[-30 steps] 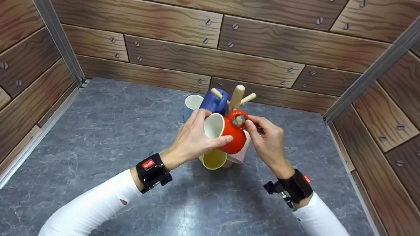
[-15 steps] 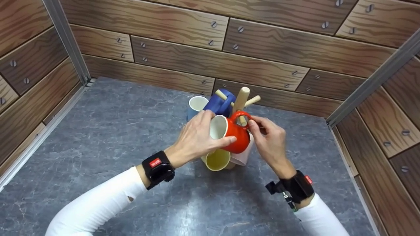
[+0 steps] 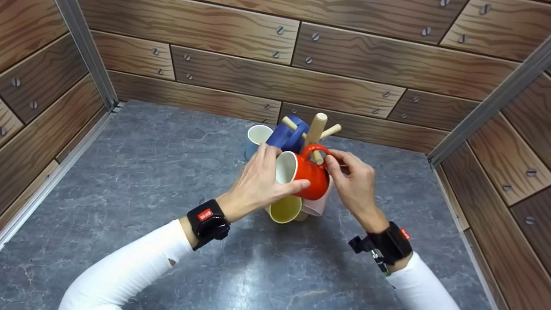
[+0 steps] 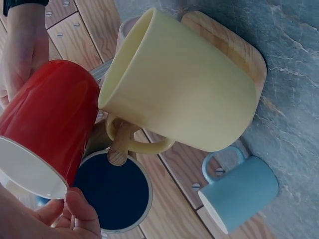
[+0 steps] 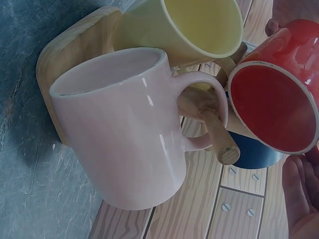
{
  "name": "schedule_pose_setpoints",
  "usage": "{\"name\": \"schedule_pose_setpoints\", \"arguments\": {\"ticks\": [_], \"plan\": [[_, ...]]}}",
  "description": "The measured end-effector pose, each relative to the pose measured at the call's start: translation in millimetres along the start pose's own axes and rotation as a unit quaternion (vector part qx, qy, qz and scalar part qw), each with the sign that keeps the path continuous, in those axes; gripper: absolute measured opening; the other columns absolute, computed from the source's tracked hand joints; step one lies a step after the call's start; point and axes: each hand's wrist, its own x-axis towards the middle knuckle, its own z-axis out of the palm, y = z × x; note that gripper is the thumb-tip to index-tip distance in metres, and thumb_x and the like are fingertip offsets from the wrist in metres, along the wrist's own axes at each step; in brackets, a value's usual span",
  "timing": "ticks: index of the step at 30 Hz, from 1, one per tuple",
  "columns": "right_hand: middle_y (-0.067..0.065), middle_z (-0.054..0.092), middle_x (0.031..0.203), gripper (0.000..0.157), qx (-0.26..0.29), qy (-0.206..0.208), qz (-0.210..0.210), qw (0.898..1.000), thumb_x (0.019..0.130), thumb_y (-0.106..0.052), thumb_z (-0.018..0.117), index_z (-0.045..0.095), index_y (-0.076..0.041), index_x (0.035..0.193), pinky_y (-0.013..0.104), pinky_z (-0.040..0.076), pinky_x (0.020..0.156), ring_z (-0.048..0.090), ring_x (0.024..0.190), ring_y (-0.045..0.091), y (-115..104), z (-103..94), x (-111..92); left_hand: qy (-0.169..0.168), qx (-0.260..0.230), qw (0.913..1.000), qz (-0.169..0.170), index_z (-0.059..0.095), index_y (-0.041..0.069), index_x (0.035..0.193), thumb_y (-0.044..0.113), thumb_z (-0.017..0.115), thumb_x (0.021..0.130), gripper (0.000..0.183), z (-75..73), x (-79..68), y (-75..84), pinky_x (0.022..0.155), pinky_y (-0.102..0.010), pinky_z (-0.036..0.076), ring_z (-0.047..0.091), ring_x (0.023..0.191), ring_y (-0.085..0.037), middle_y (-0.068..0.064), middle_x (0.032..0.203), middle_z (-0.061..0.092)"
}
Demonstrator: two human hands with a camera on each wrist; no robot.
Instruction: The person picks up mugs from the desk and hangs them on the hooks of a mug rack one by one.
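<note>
Tilted, a red mug (image 3: pixel 313 181) with a white inside is held between both hands at the wooden mug tree (image 3: pixel 316 129). My left hand (image 3: pixel 254 183) grips its body near the rim, thumb along the outer side. The right hand (image 3: pixel 355 185) pinches the handle (image 3: pixel 316 148) between thumb and fingers. In the head view a peg tip (image 3: pixel 318 156) appears within the handle loop. Around the same tree hang a yellow mug (image 4: pixel 184 84), a pale pink mug (image 5: pixel 124 134) and a dark blue mug (image 3: pixel 284 133).
A light blue mug (image 4: pixel 241 194) stands on the grey marbled surface (image 3: pixel 172 150) left of the tree. The tree's wooden base (image 5: pixel 75 55) is partly hidden under the mugs. Another peg (image 3: pixel 331 131) sticks out at the right. Plank-patterned walls (image 3: pixel 236 82) enclose the back and sides.
The head view has shifted slightly since the first frame. Both hands keep their hold on the red mug, which has moved only a little at the tree.
</note>
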Motion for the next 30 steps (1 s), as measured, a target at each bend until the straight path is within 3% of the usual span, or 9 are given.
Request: {"name": "schedule_pose_setpoints", "arguments": {"ticks": [7,19,30], "plan": [[0.007,0.077,0.099,0.017,-0.003,-0.004,0.007,1.0,0.099,-0.008,0.07,0.078,-0.002,0.113,0.014,0.055,0.077,0.073,0.083,0.016,-0.7,-0.5,1.0,-0.001,-0.001,1.0,-0.003,0.047,0.004,0.136,0.076,0.069,0.08,0.093,1.2,-1.2,-1.5,0.083,-0.035,0.049,0.053,0.101,-0.021,-0.008,0.12,0.051],[0.008,0.077,0.102,0.018,-0.005,-0.009,0.009,1.0,0.099,-0.009,0.069,0.077,-0.002,0.114,0.016,0.057,0.077,0.074,0.086,0.017,1.3,-0.9,1.5,0.005,-0.007,0.9998,0.015,0.045,0.003,0.142,0.078,0.067,0.08,0.099,-1.6,-2.6,-4.4,0.085,-0.037,0.049,0.051,0.106,-0.023,-0.012,0.123,0.051],[0.017,0.075,0.102,0.019,-0.008,0.01,0.004,1.0,0.096,0.004,0.068,0.074,0.007,0.114,0.011,0.053,0.078,0.072,0.088,0.022,-2.1,-5.2,4.5,0.065,-0.005,0.9943,0.084,0.049,0.001,0.14,0.07,0.067,0.085,0.09,-9.3,1.9,0.3,0.093,-0.037,0.045,0.047,0.112,-0.024,-0.013,0.124,0.047]]}}
